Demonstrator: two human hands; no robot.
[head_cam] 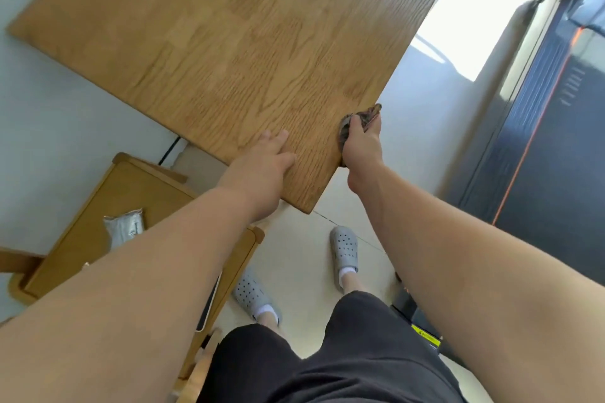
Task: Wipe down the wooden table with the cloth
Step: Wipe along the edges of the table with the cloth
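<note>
The wooden table [229, 42] fills the upper middle of the head view, its near corner pointing toward me. My right hand [361, 145] is shut on a dark brownish cloth [366, 116] and presses it against the table's right edge near that corner. My left hand [265, 163] lies flat on the tabletop beside the near corner, fingers spread, holding nothing. Most of the cloth is hidden under my right hand.
A wooden chair [108, 216] stands at the lower left with a grey packet [124, 229] on its seat. A dark treadmill [550, 147] with an orange stripe runs along the right. My feet in grey clogs [343, 249] stand on the pale floor below the corner.
</note>
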